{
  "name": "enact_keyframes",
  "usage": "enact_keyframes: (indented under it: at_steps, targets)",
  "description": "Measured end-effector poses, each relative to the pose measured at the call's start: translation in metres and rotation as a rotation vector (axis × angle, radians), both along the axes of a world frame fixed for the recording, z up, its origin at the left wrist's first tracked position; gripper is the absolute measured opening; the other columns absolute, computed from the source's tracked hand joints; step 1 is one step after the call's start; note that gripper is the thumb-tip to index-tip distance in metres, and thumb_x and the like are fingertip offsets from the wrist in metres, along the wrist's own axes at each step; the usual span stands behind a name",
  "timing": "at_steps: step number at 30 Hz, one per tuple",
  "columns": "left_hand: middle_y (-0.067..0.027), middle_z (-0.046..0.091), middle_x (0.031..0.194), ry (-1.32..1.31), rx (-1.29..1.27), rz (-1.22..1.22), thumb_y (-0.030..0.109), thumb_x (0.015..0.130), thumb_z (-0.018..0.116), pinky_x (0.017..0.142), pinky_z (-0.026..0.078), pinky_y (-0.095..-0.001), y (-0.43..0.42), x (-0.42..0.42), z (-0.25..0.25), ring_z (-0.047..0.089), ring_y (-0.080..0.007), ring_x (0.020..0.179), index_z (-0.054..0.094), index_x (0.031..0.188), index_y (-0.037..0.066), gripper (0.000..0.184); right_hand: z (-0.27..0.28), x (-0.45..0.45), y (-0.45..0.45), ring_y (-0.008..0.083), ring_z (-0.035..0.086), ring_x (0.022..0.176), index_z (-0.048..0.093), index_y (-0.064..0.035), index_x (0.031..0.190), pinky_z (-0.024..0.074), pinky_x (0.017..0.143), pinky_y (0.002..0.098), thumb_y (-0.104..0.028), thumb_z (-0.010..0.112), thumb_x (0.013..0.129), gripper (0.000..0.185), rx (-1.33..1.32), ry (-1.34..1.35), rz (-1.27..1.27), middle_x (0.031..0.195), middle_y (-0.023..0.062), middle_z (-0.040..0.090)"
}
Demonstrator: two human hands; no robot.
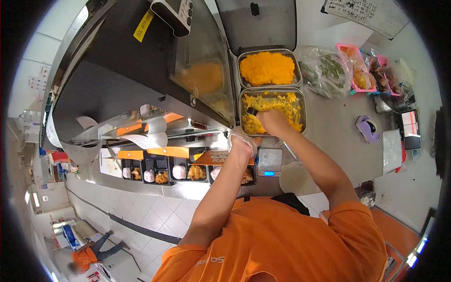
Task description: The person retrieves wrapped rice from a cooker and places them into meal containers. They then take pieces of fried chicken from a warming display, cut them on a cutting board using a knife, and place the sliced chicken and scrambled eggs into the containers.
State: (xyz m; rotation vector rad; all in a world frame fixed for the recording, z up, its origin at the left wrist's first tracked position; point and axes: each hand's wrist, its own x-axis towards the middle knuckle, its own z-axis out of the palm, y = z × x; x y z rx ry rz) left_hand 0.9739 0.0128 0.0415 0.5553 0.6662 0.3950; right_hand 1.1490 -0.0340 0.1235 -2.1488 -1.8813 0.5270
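My right hand is closed around a utensil with a black handle end, over a metal tray of crumbled yellow food that looks like scrambled egg. The utensil's working end is hidden. In a clear plastic glove, my left hand is by the tray's lower left corner, beside an orange-lidded meal box; its fingers are partly hidden. Just right of that hand lies a small digital scale with a lit blue display. Behind the first tray stands a second tray heaped with smooth yellow food.
Black meal boxes with wrapped white portions and fried pieces line the counter at left. A glass-fronted cabinet overhangs them. Bagged greens, pink baskets and a purple tape dispenser are at right. Another person is far off, lower left.
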Motion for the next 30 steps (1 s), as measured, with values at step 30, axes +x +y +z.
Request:
enact_keyframes:
  at_steps: [30]
  targets:
    - [-0.0173, 0.065, 0.13, 0.012, -0.581, 0.494, 0.026, 0.106, 0.036, 0.103, 0.05, -0.0566, -0.009, 0.019, 0.056, 0.064, -0.0346, 0.118, 0.062, 0.128, 0.005, 0.04, -0.048, -0.049, 0.006, 0.0187, 0.058, 0.058, 0.076, 0.0006, 0.091, 0.0456, 0.056, 0.0397, -0.025, 0.063, 0.101, 0.03, -0.058, 1.092, -0.538, 0.07, 0.0069, 0.065]
